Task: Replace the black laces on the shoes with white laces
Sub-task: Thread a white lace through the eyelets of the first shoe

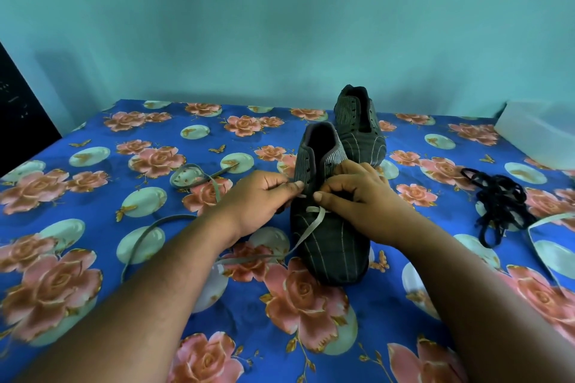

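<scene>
A dark striped shoe (329, 246) stands on the bed with its toe toward me. A white lace (306, 232) is threaded through its lowest eyelets and trails left over the sheet. My left hand (258, 199) pinches the lace at the shoe's left eyelet row. My right hand (357, 196) holds the shoe's right side, fingers curled at the eyelets. The second shoe (361, 124) stands behind it with no lace. The removed black laces (497, 199) lie in a heap at the right. Another white lace (193, 177) lies loose at the left.
The bed is covered by a blue floral sheet (155, 258). A white box (538, 130) sits at the far right edge, a dark object (21, 109) at the far left. A white lace end (541, 224) lies near the black laces.
</scene>
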The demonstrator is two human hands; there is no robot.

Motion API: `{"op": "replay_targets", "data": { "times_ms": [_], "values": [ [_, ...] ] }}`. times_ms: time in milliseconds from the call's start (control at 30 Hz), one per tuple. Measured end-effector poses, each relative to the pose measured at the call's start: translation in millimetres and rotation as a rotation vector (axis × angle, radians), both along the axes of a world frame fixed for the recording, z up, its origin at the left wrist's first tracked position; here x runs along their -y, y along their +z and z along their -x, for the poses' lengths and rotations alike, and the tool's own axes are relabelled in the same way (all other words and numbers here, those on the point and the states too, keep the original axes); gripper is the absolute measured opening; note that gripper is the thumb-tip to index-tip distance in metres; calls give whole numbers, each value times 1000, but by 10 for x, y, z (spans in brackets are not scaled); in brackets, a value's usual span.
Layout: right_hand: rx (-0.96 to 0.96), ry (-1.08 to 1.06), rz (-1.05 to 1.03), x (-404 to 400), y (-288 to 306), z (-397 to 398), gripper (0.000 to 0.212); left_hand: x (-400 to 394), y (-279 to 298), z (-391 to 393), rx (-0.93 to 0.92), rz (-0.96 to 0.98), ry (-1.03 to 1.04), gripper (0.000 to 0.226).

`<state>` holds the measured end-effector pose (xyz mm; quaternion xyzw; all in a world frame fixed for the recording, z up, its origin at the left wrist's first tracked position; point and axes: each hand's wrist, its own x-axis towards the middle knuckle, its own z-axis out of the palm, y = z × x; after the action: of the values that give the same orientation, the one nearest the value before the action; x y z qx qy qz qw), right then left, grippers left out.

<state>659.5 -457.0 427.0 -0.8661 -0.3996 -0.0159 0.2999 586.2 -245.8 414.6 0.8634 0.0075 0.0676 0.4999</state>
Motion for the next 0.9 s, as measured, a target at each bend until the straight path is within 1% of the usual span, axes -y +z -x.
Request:
{"op": "replay_targets", "data": {
  "times_ms": [33,100,133,167,233,300,333,400,433,500,567,633,700,800,867,900],
  "values": [
    [9,8,-49,6,-12,-3,15,-11,-11,6,38,-80,15,39],
    [23,34,-163,27,-23,-3,9,-34,-20,44,144,-194,32,21],
    [19,56,-221,46,-16,-3,6,-46,-10,69,204,-254,45,18],
    [-3,83,-272,78,-6,0,5,-70,-4,82,268,-326,70,24],
    [-68,154,-320,170,45,17,13,-104,29,85,391,-425,116,31],
    [-79,250,-271,258,89,44,23,-107,99,106,429,-399,97,23],
    [-52,290,-226,276,96,60,28,-115,133,106,412,-359,61,17],
    [42,329,-151,269,85,72,34,-99,228,114,315,-268,-37,8],
    [85,332,-125,242,76,79,33,-94,273,124,260,-248,-85,12],
    [153,329,-118,194,86,96,26,-79,380,117,182,-287,-177,19],
    [221,327,-136,159,93,104,16,-55,476,88,100,-355,-267,19],
    [240,308,-176,152,93,122,10,-13,559,47,20,-366,-341,21],
    [148,271,-245,171,102,150,4,67,630,18,-37,-327,-409,18],
    [-97,288,-344,163,121,202,14,144,674,-10,-76,-211,-472,4],
    [-233,300,-460,143,135,210,14,171,602,-19,-51,-145,-474,10],
    [-296,288,-521,145,144,192,18,182,541,-32,-35,-111,-456,11]
  ]
}}
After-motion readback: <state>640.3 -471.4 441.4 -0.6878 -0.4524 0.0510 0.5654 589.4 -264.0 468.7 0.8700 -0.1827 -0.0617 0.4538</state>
